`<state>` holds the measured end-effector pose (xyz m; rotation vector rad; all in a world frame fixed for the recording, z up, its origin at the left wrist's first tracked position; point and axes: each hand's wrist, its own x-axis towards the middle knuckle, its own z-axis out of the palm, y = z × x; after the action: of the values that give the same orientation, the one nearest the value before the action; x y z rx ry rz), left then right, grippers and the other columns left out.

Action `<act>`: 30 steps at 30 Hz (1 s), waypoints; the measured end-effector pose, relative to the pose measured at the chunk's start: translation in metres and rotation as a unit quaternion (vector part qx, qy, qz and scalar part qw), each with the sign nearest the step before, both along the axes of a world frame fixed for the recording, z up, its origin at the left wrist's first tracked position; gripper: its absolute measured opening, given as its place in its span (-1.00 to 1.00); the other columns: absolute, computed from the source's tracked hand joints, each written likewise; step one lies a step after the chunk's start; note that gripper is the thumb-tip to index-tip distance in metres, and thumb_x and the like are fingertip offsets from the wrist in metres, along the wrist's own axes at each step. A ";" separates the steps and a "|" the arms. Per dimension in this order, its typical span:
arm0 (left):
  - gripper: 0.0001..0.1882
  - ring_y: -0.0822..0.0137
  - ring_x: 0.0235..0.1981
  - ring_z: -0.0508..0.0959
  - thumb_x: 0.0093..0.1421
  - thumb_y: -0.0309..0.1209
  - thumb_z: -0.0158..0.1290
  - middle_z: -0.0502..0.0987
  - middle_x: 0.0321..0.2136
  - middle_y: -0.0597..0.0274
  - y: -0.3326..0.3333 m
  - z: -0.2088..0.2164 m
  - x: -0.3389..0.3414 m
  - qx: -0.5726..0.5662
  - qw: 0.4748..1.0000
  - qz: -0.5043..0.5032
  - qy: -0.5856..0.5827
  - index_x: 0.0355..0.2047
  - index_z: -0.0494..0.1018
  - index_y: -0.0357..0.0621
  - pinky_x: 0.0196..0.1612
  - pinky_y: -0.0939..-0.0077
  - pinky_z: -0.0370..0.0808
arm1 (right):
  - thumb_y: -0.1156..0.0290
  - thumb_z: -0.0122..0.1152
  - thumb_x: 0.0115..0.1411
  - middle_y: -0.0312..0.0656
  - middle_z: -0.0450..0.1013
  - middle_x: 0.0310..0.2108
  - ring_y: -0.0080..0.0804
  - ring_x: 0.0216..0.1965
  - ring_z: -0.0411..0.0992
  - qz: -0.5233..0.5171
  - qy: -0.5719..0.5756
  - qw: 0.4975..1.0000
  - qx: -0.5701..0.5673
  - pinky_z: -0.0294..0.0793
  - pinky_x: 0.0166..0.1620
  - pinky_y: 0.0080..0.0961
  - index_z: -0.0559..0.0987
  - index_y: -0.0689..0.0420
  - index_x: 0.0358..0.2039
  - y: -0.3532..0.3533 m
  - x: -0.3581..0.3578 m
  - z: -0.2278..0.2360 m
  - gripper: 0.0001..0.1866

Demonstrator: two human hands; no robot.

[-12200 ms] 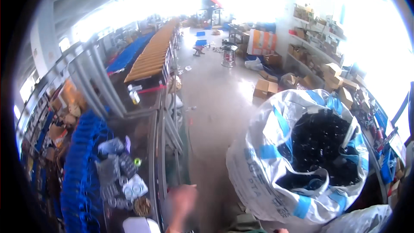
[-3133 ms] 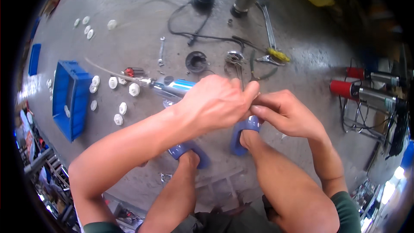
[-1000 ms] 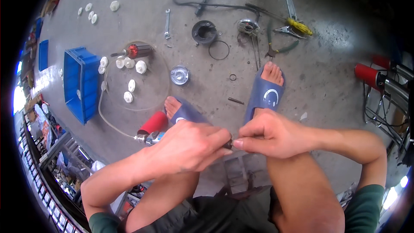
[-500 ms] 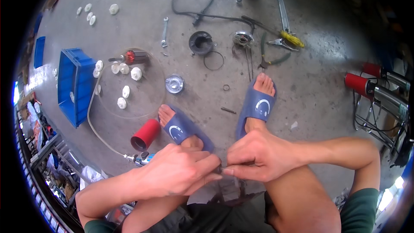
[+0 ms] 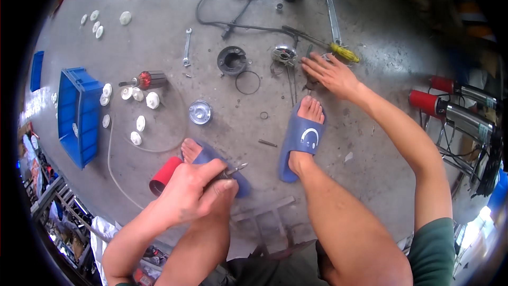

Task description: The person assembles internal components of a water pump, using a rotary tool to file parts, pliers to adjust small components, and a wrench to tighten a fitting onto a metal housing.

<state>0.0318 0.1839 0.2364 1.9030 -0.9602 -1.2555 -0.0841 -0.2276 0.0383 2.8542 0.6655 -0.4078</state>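
Observation:
My left hand (image 5: 196,190) is closed around a small dark part with a pointed metal tip (image 5: 235,169), held above my left foot. Its kind is not clear, as my fingers cover most of it. My right hand (image 5: 330,77) reaches far forward, palm down and fingers stretched, over a pair of pliers (image 5: 310,83) on the floor. The hand hides much of the pliers, and I see no grip on them. Just left of those fingers sits a round metal part with wires (image 5: 284,53). A yellow-handled screwdriver (image 5: 346,53) lies beyond the hand.
On the concrete floor lie a red cylinder (image 5: 165,173), a silver round cap (image 5: 200,112), a black ring-shaped housing (image 5: 228,63), a spanner (image 5: 187,47) and an adjustable wrench (image 5: 331,10). Several white discs (image 5: 152,100) and a blue bin (image 5: 66,119) are leftward. Red-topped metal cylinders (image 5: 423,100) stand right.
My hands have parted from the middle. The right one has gone forward to the pliers; the left has moved left and up with the pointed part. The view has shifted slightly.

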 end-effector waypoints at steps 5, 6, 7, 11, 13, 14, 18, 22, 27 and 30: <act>-0.83 0.21 -0.58 0.51 0.29 -0.40 0.10 0.46 -0.65 0.17 -0.007 0.000 0.006 -0.006 0.994 0.086 0.071 -0.34 0.45 -0.28 -0.44 0.37 0.42 | 0.31 0.16 0.16 -0.28 0.34 0.10 -0.36 0.26 0.24 0.155 -0.113 0.977 -0.096 0.16 0.29 -0.29 0.46 0.08 0.13 -0.014 0.014 -0.028 -0.51; -0.80 0.33 -0.61 0.49 0.32 -0.36 0.09 0.43 -0.68 0.24 -0.007 -0.002 0.006 -0.018 0.991 0.104 0.078 -0.36 0.44 -0.27 -0.46 0.40 0.40 | 0.30 0.19 0.14 -0.28 0.35 0.05 -0.37 0.21 0.27 0.158 -0.075 0.981 -0.086 0.19 0.26 -0.31 0.48 0.07 0.05 -0.013 0.021 -0.024 -0.56; -0.80 0.43 -0.59 0.47 0.36 -0.37 0.02 0.44 -0.66 0.30 -0.010 -0.001 0.007 -0.036 0.992 0.105 0.066 -0.36 0.44 -0.27 -0.47 0.46 0.39 | 0.29 0.21 0.11 -0.29 0.36 -0.01 -0.38 0.17 0.29 0.161 -0.037 0.983 -0.077 0.21 0.23 -0.33 0.50 0.07 -0.03 -0.011 0.027 -0.019 -0.61; -0.85 0.46 -0.61 0.47 0.33 -0.43 -0.03 0.47 -0.61 0.26 -0.011 0.004 0.007 -0.037 0.990 0.130 0.046 -0.33 0.44 -0.25 -0.49 0.53 0.39 | 0.30 0.32 -0.04 -0.19 0.37 -0.26 -0.22 -0.14 0.42 -0.041 0.037 0.998 0.026 0.40 -0.05 -0.30 0.49 0.10 -0.26 0.012 0.018 0.017 -0.68; -0.84 0.45 -0.61 0.47 0.34 -0.40 0.00 0.48 -0.60 0.26 -0.008 0.004 0.011 -0.061 0.991 0.122 0.021 -0.32 0.43 -0.25 -0.49 0.53 0.39 | 0.36 0.32 -0.09 -0.10 0.37 -0.31 -0.09 -0.23 0.42 -0.176 0.062 0.968 0.168 0.42 -0.12 -0.22 0.44 0.17 -0.25 0.030 0.003 0.039 -0.62; -0.83 0.45 -0.60 0.47 0.35 -0.38 0.02 0.48 -0.60 0.26 -0.006 0.002 0.011 -0.073 0.990 0.121 0.022 -0.31 0.43 -0.25 -0.48 0.53 0.39 | 0.40 0.31 -0.12 -0.06 0.36 -0.33 -0.01 -0.27 0.41 -0.230 0.064 0.932 0.272 0.43 -0.16 -0.19 0.40 0.21 -0.25 0.041 -0.009 0.054 -0.60; -0.80 0.44 -0.58 0.48 0.36 -0.35 0.06 0.48 -0.58 0.26 -0.006 0.007 0.006 -0.065 0.985 0.159 0.015 -0.28 0.44 -0.27 -0.47 0.53 0.40 | 0.47 0.25 -0.21 0.07 0.34 -0.22 0.12 -0.16 0.34 -0.198 0.102 0.820 0.527 0.37 -0.07 -0.11 0.35 0.28 -0.10 0.125 -0.010 0.150 -0.43; -0.81 0.32 -0.58 0.49 0.30 -0.39 0.11 0.49 -0.56 0.18 -0.008 0.011 0.008 -0.082 0.988 0.134 -0.002 -0.24 0.45 -0.30 -0.44 0.46 0.41 | 0.52 0.25 -0.17 0.05 0.30 -0.13 0.09 -0.06 0.30 -0.197 0.166 0.783 0.566 0.31 -0.01 -0.11 0.33 0.26 0.04 0.164 -0.003 0.177 -0.34; -0.81 0.31 -0.59 0.52 0.29 -0.41 0.13 0.50 -0.55 0.15 -0.009 0.015 0.004 -0.114 0.983 0.140 -0.012 -0.24 0.47 -0.32 -0.47 0.46 0.39 | 0.53 0.29 -0.10 0.02 0.32 -0.14 0.05 -0.09 0.32 -0.199 0.141 0.798 0.550 0.33 -0.08 -0.12 0.36 0.24 0.03 0.176 0.002 0.187 -0.40; -0.80 0.39 -0.59 0.50 0.33 -0.39 0.11 0.49 -0.57 0.20 -0.011 0.017 0.006 -0.085 0.987 0.131 -0.041 -0.25 0.46 -0.33 -0.49 0.50 0.40 | 0.54 0.28 -0.08 0.02 0.37 -0.22 0.08 -0.14 0.36 -0.223 0.118 0.795 0.552 0.37 -0.13 -0.11 0.39 0.22 -0.06 0.181 0.004 0.184 -0.49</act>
<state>0.0378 0.1731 0.2536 1.8865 -0.8010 -0.9193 -0.0802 -0.0468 0.2228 4.1741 0.2497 -0.5876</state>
